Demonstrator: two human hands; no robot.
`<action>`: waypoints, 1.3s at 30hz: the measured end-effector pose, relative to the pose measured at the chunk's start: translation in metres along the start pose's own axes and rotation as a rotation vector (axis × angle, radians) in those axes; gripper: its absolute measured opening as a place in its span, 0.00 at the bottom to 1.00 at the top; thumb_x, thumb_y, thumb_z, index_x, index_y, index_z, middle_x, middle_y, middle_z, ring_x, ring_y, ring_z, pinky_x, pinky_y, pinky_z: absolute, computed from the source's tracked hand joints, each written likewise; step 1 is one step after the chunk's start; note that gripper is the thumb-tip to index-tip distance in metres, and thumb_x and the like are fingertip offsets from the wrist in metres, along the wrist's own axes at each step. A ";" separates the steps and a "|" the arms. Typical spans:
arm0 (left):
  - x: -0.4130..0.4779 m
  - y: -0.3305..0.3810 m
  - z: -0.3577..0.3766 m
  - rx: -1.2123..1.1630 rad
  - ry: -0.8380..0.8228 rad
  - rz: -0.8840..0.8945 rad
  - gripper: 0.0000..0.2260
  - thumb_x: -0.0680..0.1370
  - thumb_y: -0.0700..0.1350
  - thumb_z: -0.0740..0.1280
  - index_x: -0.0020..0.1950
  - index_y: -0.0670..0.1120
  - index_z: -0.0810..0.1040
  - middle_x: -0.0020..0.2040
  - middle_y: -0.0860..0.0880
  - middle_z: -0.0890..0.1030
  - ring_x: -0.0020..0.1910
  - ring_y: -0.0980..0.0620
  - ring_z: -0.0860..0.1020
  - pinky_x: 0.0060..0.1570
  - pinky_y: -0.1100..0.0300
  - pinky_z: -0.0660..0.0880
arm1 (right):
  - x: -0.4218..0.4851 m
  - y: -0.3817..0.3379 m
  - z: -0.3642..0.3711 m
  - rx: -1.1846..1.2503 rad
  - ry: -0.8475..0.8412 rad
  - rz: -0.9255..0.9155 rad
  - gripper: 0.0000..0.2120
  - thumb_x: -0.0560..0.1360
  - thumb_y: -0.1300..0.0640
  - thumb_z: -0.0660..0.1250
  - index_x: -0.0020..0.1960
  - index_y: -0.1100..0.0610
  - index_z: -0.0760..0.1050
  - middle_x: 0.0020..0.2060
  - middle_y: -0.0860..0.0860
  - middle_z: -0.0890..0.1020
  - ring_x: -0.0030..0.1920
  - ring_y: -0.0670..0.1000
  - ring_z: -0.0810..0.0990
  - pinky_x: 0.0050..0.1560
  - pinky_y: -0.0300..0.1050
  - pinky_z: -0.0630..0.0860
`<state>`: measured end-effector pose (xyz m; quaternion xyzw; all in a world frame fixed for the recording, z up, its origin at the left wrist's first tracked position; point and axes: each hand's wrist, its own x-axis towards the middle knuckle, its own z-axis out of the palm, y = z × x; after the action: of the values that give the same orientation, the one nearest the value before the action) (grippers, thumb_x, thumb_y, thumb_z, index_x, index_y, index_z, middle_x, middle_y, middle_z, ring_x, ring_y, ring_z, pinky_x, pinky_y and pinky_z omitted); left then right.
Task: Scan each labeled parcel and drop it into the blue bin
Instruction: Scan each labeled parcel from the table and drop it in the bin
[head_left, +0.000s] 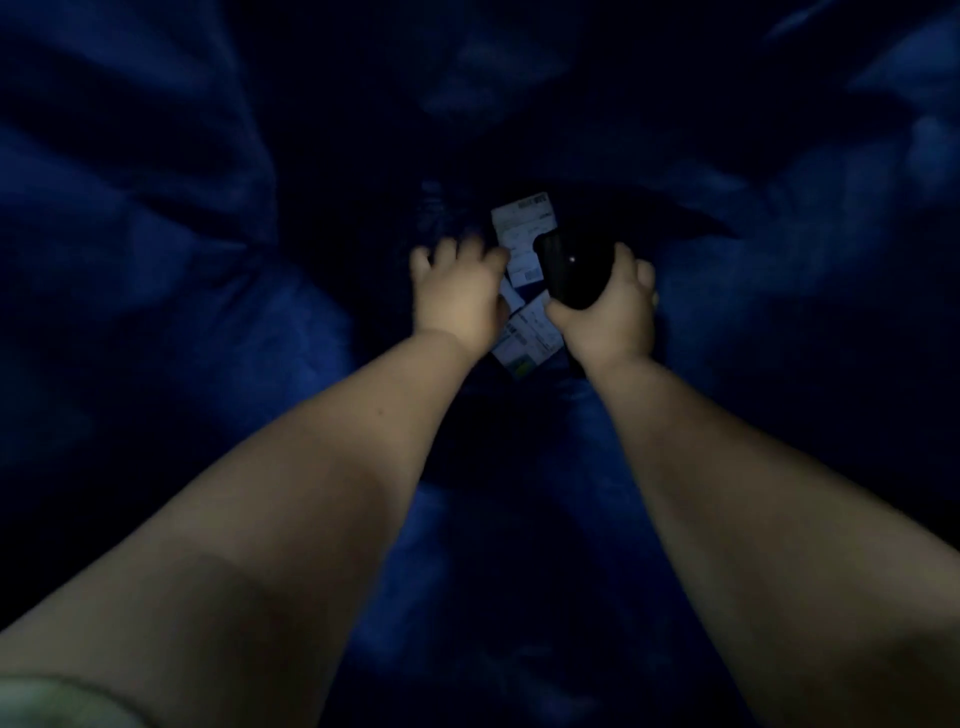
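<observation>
I look down into a dark blue bin (171, 270) with creased fabric-like walls all around. At its bottom lie dark parcels with white shipping labels: one label (523, 231) further away, another (530, 335) nearer, between my wrists. My right hand (608, 317) grips a black handheld scanner (571, 273), which shows a small white light and points down at the labels. My left hand (457, 291) reaches down beside the labels with its fingers spread, blurred by motion. I cannot make out whether it touches a parcel.
The bin's blue walls (810, 249) close in on every side and the light is very dim. A pale sleeve edge (57, 701) shows at the bottom left corner. Only my two bare forearms occupy the middle.
</observation>
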<state>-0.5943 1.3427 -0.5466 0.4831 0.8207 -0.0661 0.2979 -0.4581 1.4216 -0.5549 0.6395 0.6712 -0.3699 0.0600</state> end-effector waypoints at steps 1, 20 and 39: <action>-0.014 0.003 -0.014 0.004 0.007 0.009 0.24 0.78 0.51 0.65 0.74 0.50 0.68 0.67 0.45 0.72 0.67 0.42 0.67 0.66 0.45 0.59 | -0.014 -0.009 -0.012 0.017 0.013 0.006 0.38 0.67 0.51 0.77 0.73 0.55 0.65 0.67 0.55 0.68 0.67 0.58 0.67 0.61 0.56 0.76; -0.321 0.007 -0.412 -0.258 0.518 -0.132 0.25 0.74 0.54 0.70 0.70 0.56 0.72 0.66 0.51 0.74 0.68 0.45 0.66 0.68 0.46 0.61 | -0.325 -0.244 -0.328 0.109 0.117 -0.311 0.39 0.66 0.50 0.79 0.73 0.51 0.66 0.65 0.51 0.69 0.68 0.55 0.69 0.58 0.45 0.68; -0.543 0.029 -0.468 -0.446 0.920 -0.667 0.26 0.74 0.55 0.71 0.71 0.58 0.71 0.68 0.52 0.74 0.68 0.44 0.67 0.66 0.45 0.67 | -0.460 -0.308 -0.441 -0.090 -0.123 -1.072 0.36 0.66 0.51 0.77 0.71 0.45 0.67 0.56 0.42 0.67 0.62 0.49 0.67 0.63 0.50 0.69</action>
<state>-0.5759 1.1347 0.1395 0.1050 0.9664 0.2329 -0.0300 -0.4822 1.3278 0.1465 0.1812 0.9139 -0.3564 -0.0709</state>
